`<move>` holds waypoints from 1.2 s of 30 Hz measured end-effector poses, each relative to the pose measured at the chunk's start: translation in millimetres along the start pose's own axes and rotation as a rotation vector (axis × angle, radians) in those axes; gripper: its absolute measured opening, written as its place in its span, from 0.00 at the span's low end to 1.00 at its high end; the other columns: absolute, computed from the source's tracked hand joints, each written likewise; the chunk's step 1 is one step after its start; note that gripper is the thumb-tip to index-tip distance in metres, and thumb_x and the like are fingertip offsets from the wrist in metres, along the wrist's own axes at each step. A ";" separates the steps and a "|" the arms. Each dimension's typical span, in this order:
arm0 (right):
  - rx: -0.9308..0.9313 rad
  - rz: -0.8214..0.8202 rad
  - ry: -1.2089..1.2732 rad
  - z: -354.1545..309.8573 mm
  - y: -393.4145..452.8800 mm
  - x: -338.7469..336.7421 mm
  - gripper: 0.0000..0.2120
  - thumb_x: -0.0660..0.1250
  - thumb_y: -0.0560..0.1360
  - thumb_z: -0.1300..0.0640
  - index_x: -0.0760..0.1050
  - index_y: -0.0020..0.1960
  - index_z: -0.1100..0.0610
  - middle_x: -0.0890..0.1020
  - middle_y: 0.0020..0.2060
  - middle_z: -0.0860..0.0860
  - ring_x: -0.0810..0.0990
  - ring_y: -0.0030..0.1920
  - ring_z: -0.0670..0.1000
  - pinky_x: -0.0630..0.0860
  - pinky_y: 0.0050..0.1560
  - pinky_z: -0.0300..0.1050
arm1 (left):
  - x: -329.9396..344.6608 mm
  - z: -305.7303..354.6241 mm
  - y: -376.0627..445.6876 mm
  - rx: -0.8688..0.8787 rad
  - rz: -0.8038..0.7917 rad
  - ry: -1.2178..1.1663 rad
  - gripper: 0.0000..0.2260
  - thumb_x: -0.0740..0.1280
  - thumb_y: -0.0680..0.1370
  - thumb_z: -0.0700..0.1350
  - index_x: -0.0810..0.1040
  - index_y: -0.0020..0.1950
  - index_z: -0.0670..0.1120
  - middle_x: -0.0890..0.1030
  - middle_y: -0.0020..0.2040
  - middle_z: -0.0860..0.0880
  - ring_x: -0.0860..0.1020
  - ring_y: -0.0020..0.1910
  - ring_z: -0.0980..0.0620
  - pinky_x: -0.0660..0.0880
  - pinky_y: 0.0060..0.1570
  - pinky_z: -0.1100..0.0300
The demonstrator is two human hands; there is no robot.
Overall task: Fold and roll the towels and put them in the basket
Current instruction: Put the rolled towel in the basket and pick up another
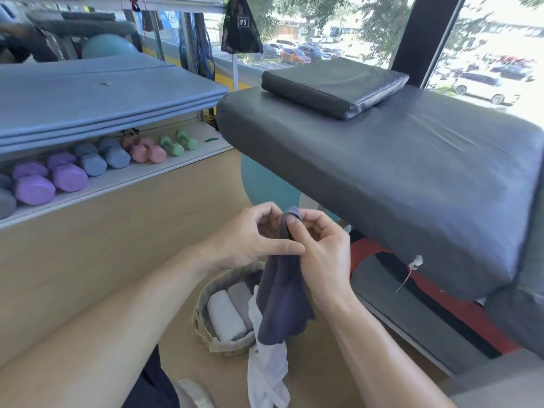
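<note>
A dark blue towel (282,301) hangs in the air in front of me, above the floor. My left hand (250,237) and my right hand (321,245) both pinch its top edge close together. A white towel (266,375) dangles below and behind the blue one; which hand holds it is hidden. On the wooden floor beneath stands a woven basket (203,325). Inside it lie a rolled white towel (225,316), a rolled grey towel (241,298) and the edge of a darker one.
A grey padded treatment table (397,172) with a black cushion (332,83) fills the right side. To the left is a low shelf with coloured dumbbells (88,163) under stacked blue mats (103,92). A teal ball (265,187) sits under the table.
</note>
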State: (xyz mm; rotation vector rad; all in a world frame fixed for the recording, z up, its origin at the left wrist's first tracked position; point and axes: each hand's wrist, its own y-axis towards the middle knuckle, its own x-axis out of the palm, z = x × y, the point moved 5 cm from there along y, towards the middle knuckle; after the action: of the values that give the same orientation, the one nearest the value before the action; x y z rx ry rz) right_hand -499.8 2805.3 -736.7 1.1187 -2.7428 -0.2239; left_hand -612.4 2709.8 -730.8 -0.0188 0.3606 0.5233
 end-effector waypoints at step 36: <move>0.462 -0.502 -0.287 -163.8 -5.7 -170.9 0.04 0.67 0.80 0.61 0.79 0.48 0.61 0.83 0.39 0.54 0.81 0.36 0.48 0.80 0.38 0.38 | 52.4 114.7 52.7 0.360 -0.008 0.535 0.11 0.60 0.69 0.34 0.74 0.36 0.50 0.77 0.30 0.50 0.69 0.29 0.55 0.66 0.31 0.62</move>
State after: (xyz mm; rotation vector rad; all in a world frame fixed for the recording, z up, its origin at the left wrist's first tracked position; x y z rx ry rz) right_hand -340.7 2909.3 -595.5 2.0380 -2.7715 0.2235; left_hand -558.1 2793.5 -637.3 0.1911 0.9733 0.4340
